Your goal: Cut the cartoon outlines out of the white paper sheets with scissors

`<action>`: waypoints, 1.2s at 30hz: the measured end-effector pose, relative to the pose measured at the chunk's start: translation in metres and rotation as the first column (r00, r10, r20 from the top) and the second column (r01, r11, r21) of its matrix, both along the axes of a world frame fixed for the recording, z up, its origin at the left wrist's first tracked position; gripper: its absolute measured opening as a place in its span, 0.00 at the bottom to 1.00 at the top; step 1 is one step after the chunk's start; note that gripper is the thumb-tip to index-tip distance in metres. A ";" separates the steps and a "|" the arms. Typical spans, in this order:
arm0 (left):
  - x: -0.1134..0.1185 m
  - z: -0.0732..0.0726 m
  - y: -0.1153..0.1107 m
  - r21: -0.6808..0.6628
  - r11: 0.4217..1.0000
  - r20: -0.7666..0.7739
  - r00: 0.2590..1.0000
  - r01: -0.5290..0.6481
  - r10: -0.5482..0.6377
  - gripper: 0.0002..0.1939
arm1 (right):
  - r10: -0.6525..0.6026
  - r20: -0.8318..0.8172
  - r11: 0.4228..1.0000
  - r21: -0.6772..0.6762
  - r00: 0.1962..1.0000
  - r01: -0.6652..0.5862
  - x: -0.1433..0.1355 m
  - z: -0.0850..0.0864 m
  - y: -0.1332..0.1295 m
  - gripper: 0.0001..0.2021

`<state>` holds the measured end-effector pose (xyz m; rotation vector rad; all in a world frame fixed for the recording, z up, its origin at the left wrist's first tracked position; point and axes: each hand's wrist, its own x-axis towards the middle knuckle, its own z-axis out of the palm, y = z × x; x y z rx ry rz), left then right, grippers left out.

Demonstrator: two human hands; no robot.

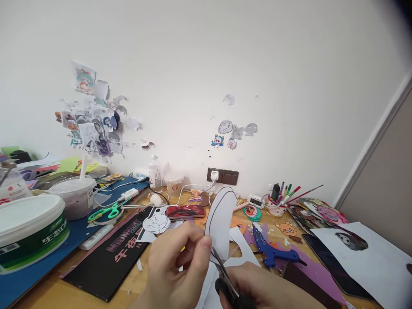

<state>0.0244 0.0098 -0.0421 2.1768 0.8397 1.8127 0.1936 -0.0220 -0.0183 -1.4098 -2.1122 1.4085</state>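
Observation:
My left hand (180,262) pinches the lower left edge of a white paper piece (222,223) between thumb and forefinger. The paper stands upright, with a rounded top and a dark curved line drawn along its edge. My right hand (257,279) is wrapped round black-handled scissors (229,288). The blades point up and left against the bottom of the paper, close to my left thumb. Below the scissors lie more white paper sheets (249,253), one with a curved cut-out.
A blue glue gun (273,251) lies at right, near a pen cup (277,206) and a dark tablet (334,266). Left are a black printed box (103,268), green scissors (107,211) and a white-lidded tub (32,231). A bottle (155,174) stands by the wall.

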 end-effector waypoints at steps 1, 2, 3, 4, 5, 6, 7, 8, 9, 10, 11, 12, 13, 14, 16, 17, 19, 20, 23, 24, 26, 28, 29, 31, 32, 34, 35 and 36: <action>0.000 0.000 0.000 0.000 1.000 0.009 1.000 -0.001 0.001 0.11 | 0.008 -0.021 1.000 -0.011 1.000 -0.009 0.000 0.000 0.000 0.05; 0.001 0.000 0.000 -0.002 1.000 0.021 1.000 -0.003 0.003 0.11 | 0.016 -0.032 1.000 -0.025 0.999 -0.017 0.001 0.000 0.001 0.05; 0.001 0.000 0.000 -0.006 1.000 0.029 1.000 -0.002 0.002 0.11 | 0.019 -0.032 0.999 -0.035 0.999 -0.020 0.001 0.000 0.001 0.05; 0.001 0.001 0.000 -0.014 1.000 0.035 0.999 0.000 0.001 0.10 | 0.014 -0.025 0.999 -0.036 1.000 -0.015 0.001 0.000 0.002 0.05; 0.002 0.001 0.001 -0.024 1.000 0.039 0.999 0.004 -0.003 0.10 | 0.011 -0.017 1.000 -0.025 1.000 -0.011 0.002 -0.001 0.002 0.05; 0.002 0.001 0.001 -0.043 0.999 0.042 0.999 0.007 -0.005 0.10 | 0.010 -0.018 1.000 -0.011 1.000 -0.010 0.002 -0.002 0.003 0.05; 0.002 0.002 0.001 -0.061 0.998 0.050 0.999 0.010 -0.007 0.10 | 0.016 -0.030 1.000 0.003 0.999 -0.016 0.003 -0.003 0.004 0.06; 0.002 0.002 0.001 -0.076 0.997 0.063 0.998 0.014 -0.010 0.10 | 0.027 -0.049 1.000 0.012 0.998 -0.026 0.003 -0.004 0.005 0.06; 0.002 0.003 0.000 -0.097 0.995 0.073 0.997 0.027 -0.020 0.11 | 0.047 -0.070 0.999 0.010 0.996 -0.047 0.004 -0.006 0.006 0.06; 0.002 0.003 0.000 -0.121 0.992 0.089 0.996 0.044 -0.033 0.11 | 0.061 -0.090 0.998 0.004 0.994 -0.061 0.004 -0.008 0.006 0.06; 0.002 0.004 0.000 -0.145 0.987 0.108 0.993 0.063 -0.047 0.11 | 0.075 -0.112 0.997 -0.007 0.991 -0.076 0.005 -0.009 0.006 0.06; 0.002 0.005 -0.001 -0.172 0.981 0.123 0.990 0.086 -0.065 0.11 | 0.080 -0.128 0.997 -0.011 0.989 -0.082 0.005 -0.010 0.007 0.06; 0.001 0.005 -0.001 -0.199 0.974 0.139 0.987 0.109 -0.082 0.12 | 0.084 -0.138 0.996 -0.008 0.987 -0.085 0.005 -0.011 0.007 0.06; 0.001 0.006 -0.002 -0.231 0.964 0.152 0.983 0.135 -0.101 0.12 | 0.083 -0.145 0.996 -0.003 0.986 -0.084 0.005 -0.012 0.007 0.06; 0.001 0.005 -0.003 -0.291 0.939 0.205 0.970 0.184 -0.127 0.12 | 0.079 -0.149 0.997 -0.005 0.986 -0.081 0.004 -0.012 0.008 0.06; 0.002 0.004 -0.003 -0.321 0.923 0.245 0.960 0.212 -0.135 0.13 | 0.077 -0.151 0.997 -0.012 0.985 -0.080 0.004 -0.013 0.008 0.06; 0.004 0.002 -0.004 -0.368 0.892 0.349 0.928 0.262 -0.129 0.13 | 0.079 -0.160 0.996 -0.027 0.984 -0.084 0.003 -0.014 0.009 0.07; 0.006 0.000 -0.005 -0.382 0.880 0.393 0.911 0.283 -0.123 0.13 | 0.079 -0.163 0.996 -0.029 0.983 -0.084 0.002 -0.014 0.009 0.07; 0.010 -0.002 -0.007 -0.386 0.873 0.457 0.884 0.297 -0.099 0.14 | 0.050 -0.164 0.999 -0.010 0.985 -0.052 0.000 -0.014 0.007 0.08; 0.011 -0.003 -0.007 -0.381 0.879 0.463 0.882 0.288 -0.088 0.14 | 0.029 -0.157 0.999 -0.011 0.987 -0.031 -0.001 -0.013 0.005 0.09; 0.012 -0.003 -0.008 -0.371 0.890 0.470 0.880 0.264 -0.065 0.15 | -0.041 -0.137 0.999 -0.014 0.990 0.039 -0.002 -0.011 0.003 0.09; 0.013 -0.003 -0.009 -0.367 0.898 0.466 0.884 0.244 -0.050 0.15 | -0.093 -0.141 0.995 -0.042 0.986 0.087 -0.003 -0.009 0.002 0.08; 0.014 -0.002 -0.009 -0.364 0.902 0.454 0.890 0.231 -0.045 0.14 | -0.099 -0.163 0.994 -0.051 0.982 0.092 -0.003 -0.009 0.002 0.08; 0.015 -0.001 -0.009 -0.352 0.915 0.414 0.909 0.197 -0.037 0.14 | -0.071 -0.229 0.997 -0.051 0.971 0.061 -0.002 -0.010 0.003 0.07; 0.015 -0.001 -0.009 -0.344 0.921 0.393 0.919 0.181 -0.034 0.14 | -0.047 -0.252 0.998 -0.046 0.967 0.037 -0.001 -0.010 0.003 0.07; 0.017 0.000 -0.010 -0.338 0.927 0.356 0.934 0.161 -0.033 0.14 | -0.018 -0.261 0.999 -0.036 0.965 0.009 0.001 -0.011 0.004 0.06; 0.017 -0.001 -0.010 -0.345 0.925 0.342 0.939 0.157 -0.032 0.14 | -0.018 -0.246 0.999 -0.042 0.969 0.008 0.002 -0.010 0.004 0.06; 0.018 -0.001 -0.011 -0.357 0.921 0.332 0.943 0.156 -0.031 0.15 | -0.025 -0.226 0.999 -0.047 0.974 0.015 0.003 -0.010 0.004 0.06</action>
